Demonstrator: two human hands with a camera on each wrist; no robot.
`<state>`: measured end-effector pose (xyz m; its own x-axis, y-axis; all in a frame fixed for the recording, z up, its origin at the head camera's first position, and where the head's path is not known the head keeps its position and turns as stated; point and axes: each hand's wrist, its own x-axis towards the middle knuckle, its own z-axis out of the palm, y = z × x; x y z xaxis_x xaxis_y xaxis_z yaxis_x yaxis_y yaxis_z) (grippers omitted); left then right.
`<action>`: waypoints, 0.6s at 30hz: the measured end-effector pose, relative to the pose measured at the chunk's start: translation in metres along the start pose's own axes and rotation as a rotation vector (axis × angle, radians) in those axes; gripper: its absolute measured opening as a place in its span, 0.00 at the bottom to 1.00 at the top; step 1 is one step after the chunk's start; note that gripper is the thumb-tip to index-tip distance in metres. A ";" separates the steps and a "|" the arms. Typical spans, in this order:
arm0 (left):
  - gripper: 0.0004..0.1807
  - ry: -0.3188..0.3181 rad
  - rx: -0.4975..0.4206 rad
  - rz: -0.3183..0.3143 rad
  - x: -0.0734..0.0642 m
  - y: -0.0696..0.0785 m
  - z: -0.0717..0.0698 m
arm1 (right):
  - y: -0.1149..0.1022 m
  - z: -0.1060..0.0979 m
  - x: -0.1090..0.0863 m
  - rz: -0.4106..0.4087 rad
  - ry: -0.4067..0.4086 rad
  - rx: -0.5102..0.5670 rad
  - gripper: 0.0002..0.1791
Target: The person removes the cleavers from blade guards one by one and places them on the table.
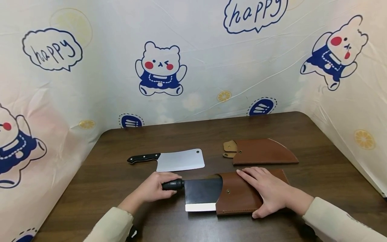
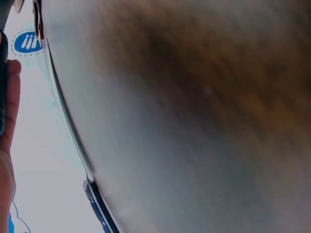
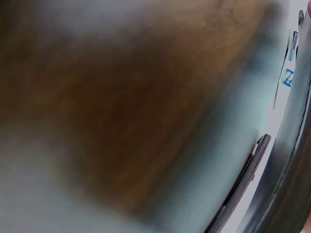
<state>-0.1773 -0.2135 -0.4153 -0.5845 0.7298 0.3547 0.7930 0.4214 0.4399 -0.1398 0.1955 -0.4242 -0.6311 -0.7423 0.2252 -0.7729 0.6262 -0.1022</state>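
My left hand (image 1: 153,188) grips the black handle of a broad cleaver (image 1: 201,191), which lies low over the table with its bright edge toward me. The front part of its dark blade is inside a brown leather sheath (image 1: 239,198) and hidden there. Spread across that sheath, my right hand (image 1: 270,188) rests with fairly straight fingers at the far edge and the thumb at the near edge. The left wrist view catches the fingers (image 2: 12,97) beside the black handle at its left border; the rest there is mostly blurred table.
Beyond the left hand lies a second cleaver (image 1: 181,160) with a riveted black handle. Another brown sheath (image 1: 261,152), its tan straps to the left, lies behind the right hand. A patterned cloth (image 1: 199,74) surrounds the brown wooden table (image 1: 121,188).
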 end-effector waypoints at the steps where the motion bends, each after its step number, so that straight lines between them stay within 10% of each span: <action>1: 0.22 0.007 0.004 0.004 0.000 0.000 0.000 | 0.001 0.000 -0.001 0.003 -0.002 0.001 0.64; 18: 0.21 0.030 -0.003 0.021 -0.002 0.000 0.000 | 0.006 -0.004 -0.008 0.005 0.012 -0.006 0.64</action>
<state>-0.1761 -0.2153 -0.4161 -0.5726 0.7220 0.3885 0.8047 0.4044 0.4346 -0.1391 0.2063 -0.4225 -0.6341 -0.7362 0.2365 -0.7693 0.6314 -0.0971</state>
